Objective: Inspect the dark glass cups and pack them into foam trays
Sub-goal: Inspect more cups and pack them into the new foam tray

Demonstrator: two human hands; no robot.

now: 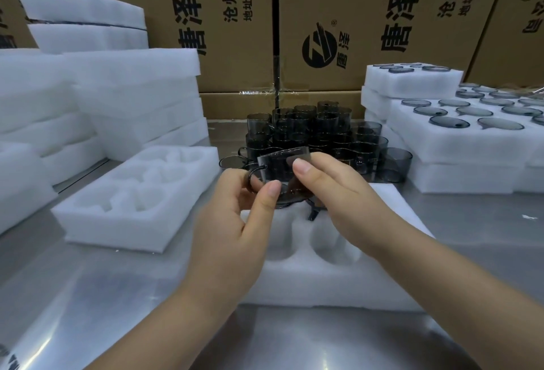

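Observation:
A dark glass cup [276,165] with a handle is held up tilted between both hands, above the near foam tray [318,275]. My left hand [235,216] pinches it at the handle side, thumb against its lower wall. My right hand [329,187] grips its right side, thumb on the wall. The tray's front pockets hold nothing; a dark glass piece [313,212] shows in a rear pocket under the hands. Behind, a stacked pile of dark cups [312,131] stands on the steel table.
An unfilled foam tray [97,222] lies to the left, with stacks of foam trays [126,98] behind it. Filled trays [459,140] are stacked at the right. Cardboard boxes [338,16] wall off the back. Bare steel table [88,310] lies at the front left.

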